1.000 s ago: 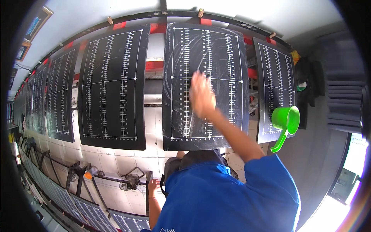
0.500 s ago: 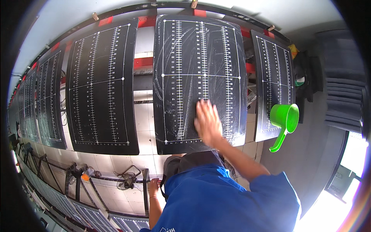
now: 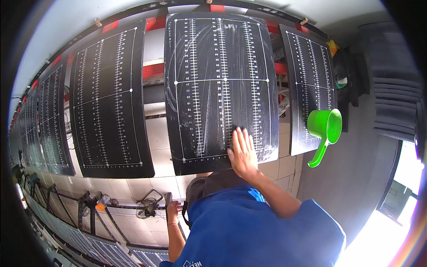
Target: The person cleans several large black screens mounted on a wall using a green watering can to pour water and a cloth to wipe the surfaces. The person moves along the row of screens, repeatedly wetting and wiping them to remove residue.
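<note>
My right hand lies flat on the near part of a black board, its fingers stretched out toward the far edge. This board bears white ruled scales, an outline and dots. White powdery streaks and smears cover much of its face, with a thicker patch by the near right corner. My left hand hangs low at my side, by the end of a dark metal frame. Its fingers look loosely extended and hold nothing that I can see; whether it touches the frame, I cannot tell.
On the right, a green dipper rests on another marked board. More such boards stand in a row to the left, over a red and black rack. A small fan and an orange-and-clear container are behind on the left.
My right hand has slid toward the near edge of the board, leaving fresh pale streaks along its path. The whole view has shifted slightly. My left hand stays by the frame.
</note>
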Tool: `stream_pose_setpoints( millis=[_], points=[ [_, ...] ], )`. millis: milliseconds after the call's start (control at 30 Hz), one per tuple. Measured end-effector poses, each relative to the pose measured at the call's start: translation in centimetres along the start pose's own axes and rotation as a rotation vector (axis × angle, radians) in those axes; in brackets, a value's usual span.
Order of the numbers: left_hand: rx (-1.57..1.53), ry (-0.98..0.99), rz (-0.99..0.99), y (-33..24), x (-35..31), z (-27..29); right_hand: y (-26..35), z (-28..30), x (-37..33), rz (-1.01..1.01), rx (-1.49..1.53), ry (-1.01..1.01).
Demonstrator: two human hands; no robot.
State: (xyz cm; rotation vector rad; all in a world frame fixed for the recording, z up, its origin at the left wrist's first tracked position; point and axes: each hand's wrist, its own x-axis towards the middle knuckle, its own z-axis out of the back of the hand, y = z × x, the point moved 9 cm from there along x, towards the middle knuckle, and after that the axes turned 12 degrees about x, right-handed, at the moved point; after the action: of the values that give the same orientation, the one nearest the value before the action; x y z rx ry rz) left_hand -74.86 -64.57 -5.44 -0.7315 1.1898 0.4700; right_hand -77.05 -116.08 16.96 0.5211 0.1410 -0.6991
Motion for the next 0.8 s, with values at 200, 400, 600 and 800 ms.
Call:
stream_pose_setpoints(
  millis=[200,400,600,800],
  points=[
    [0.263,0.029,-0.240,2.5,1.1,-0.7,-2.7,11.3,19.7,0.172,-0.064,-0.549],
    [0.119,0.000,-0.116,-5.6,-0.3,0.3,-8.0,14.1,27.6,0.146,-0.144,-0.703],
    [-0.017,-0.013,0.053,-2.7,1.1,-0.1,-5.8,2.4,-1.5,-0.119,0.056,-0.146],
    [0.103,0.021,-0.102,-3.4,-0.3,-1.5,-8.5,11.9,14.6,0.060,-0.035,-0.549]
  ],
)
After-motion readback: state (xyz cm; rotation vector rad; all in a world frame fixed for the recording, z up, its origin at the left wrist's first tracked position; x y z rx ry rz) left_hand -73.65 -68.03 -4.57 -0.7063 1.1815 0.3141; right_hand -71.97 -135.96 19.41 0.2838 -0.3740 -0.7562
